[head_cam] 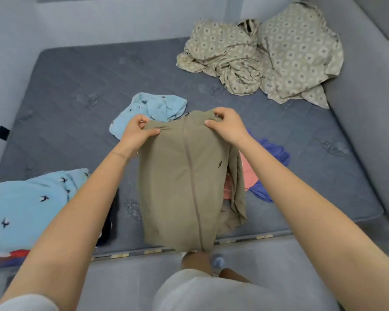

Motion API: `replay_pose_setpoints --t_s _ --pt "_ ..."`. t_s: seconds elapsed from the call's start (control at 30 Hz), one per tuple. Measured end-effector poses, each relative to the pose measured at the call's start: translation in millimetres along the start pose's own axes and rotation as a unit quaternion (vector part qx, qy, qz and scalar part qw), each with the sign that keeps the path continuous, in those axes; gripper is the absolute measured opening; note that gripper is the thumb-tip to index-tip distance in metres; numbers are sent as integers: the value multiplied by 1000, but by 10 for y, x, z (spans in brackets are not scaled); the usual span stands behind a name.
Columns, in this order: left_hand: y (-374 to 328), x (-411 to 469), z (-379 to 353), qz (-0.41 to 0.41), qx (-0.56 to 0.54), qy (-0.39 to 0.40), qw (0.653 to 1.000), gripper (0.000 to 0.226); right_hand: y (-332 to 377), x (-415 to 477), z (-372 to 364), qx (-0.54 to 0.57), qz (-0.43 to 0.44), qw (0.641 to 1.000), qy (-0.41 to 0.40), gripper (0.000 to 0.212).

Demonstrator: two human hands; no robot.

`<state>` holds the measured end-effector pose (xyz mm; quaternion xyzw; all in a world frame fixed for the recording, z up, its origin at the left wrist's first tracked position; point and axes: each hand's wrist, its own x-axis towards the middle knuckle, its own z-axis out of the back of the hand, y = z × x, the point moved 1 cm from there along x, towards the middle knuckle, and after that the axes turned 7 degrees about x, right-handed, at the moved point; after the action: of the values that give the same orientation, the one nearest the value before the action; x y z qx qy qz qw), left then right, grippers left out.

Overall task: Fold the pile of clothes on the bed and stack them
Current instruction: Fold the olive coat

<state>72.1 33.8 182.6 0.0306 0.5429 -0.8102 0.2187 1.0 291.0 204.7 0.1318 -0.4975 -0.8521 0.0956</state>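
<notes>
Soft, even light and a slightly fuzzy picture.
The light is cool and gentle, so shadows on the bed (81, 81) are faint. The wide lens bends the bed's straight sides near the picture's edges, and small details look smudgy all over.

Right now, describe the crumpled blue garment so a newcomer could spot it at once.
On the grey mattress, find the olive garment gripped by the left hand and right hand. Just beyond the left hand lies a light-blue garment printed with small dark birds. Unlike the matching blue piece lying flat at the near-left edge, this one is bunched up.
</notes>
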Motion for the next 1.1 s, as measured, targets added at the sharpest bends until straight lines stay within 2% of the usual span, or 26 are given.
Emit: replay_pose_setpoints --t_s 0.13,0.3,0.37,0.43,0.57,0.77,0.87,1.0,1.1 --pt "524 453 -267 45 13 -27 999 36 -444 244 -391 -12 -62 998 -12 28" --pt "849 1106 -401 31 37 -64 997 38 -836 890 -654 -57 -94 994 -10 34" --pt "1001 1363 -454 26 58 -64 996 32 -1006 1172 -724 -101 -105 989 -9 39" --pt "1199 1585 -532 7 101 -38 994 19 -1177 1381 -765 -153 -121 981 -12 47" --pt "1553 1793 -845 -29 186 32 982 48 -1596 1530 -799 -176 -119 977 -12 54" --pt "1836 1973 -1549 -70 296 83 949 54 -2386 1471 -743 -208 -140 968 -16 63" --pt "2006 2047 -1930 -81 311 107 941 57 -2919 1462 -707 -191 -183 964 -27 67" --pt "2179 2209 -2396 -101 306 122 939 55 -3521 1489 -656 -148 -275 949 -38 58" --pt "2218 2367 -2742 -133 305 130 934 53 -3811 1494 -670 -142 -291 945 -41 52"
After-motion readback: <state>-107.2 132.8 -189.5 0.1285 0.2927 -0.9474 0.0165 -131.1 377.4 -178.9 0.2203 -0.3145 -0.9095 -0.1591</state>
